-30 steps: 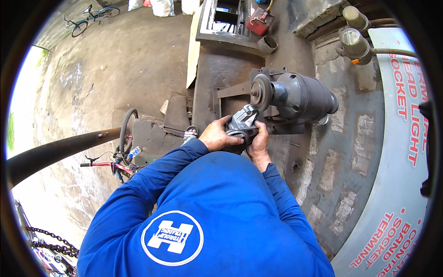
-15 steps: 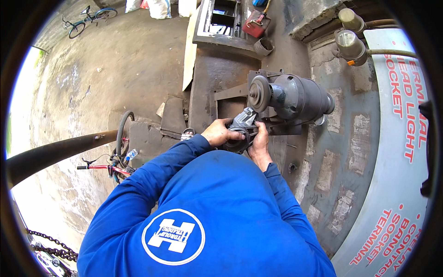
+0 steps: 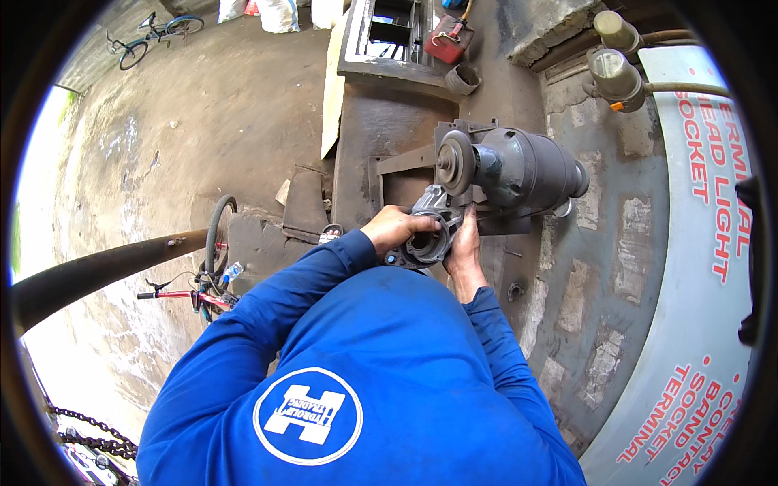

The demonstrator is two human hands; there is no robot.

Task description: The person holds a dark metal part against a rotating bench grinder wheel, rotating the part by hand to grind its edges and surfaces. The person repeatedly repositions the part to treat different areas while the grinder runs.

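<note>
My left hand [image 3: 391, 229] and my right hand [image 3: 463, 249] are closed around a grey cast-metal housing [image 3: 433, 244] with a round opening; my left thumb lies over its rim. The housing's upper arm reaches up just below a wheel [image 3: 456, 164] on a grey bench motor [image 3: 528, 172]; whether they touch, I cannot tell. The motor sits on a metal bracket [image 3: 401, 159]. My fingertips are partly hidden behind the housing.
A thick pole [image 3: 105, 267] crosses the left, beside a red bicycle [image 3: 186, 295] and hanging chains [image 3: 89, 437]. A red container [image 3: 446, 47], bucket [image 3: 462, 81] and window frame [image 3: 381, 65] are beyond. Round housings [image 3: 616, 77] and a lettered signboard [image 3: 673, 324] line the right.
The metal housing has turned in my hands, so its round opening now shows more fully toward me. My right hand has shifted slightly right and its grip is higher up the side.
</note>
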